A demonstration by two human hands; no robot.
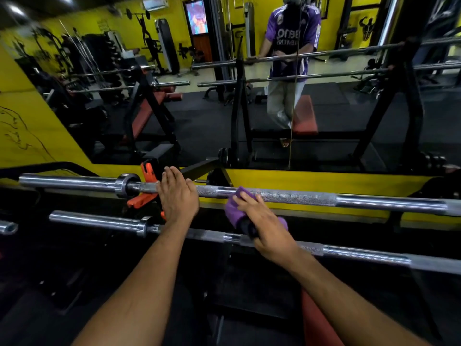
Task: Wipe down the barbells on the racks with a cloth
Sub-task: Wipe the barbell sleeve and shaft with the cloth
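Two chrome barbells lie across the rack in front of me. The far barbell [299,197] runs along the yellow wall base; the near barbell [361,255] sits lower and closer. My left hand [178,198] rests flat on the far barbell near its collar, fingers straight. My right hand [264,226] grips a purple cloth [233,211], which is pressed against the far barbell's knurled part. The wrist of that hand crosses over the near barbell.
An orange clamp collar [147,173] sits on the rack by the far bar's sleeve. A wall mirror [199,116] ahead reflects benches, racks and a person in a purple shirt. A red bench pad [316,320] lies below my right forearm.
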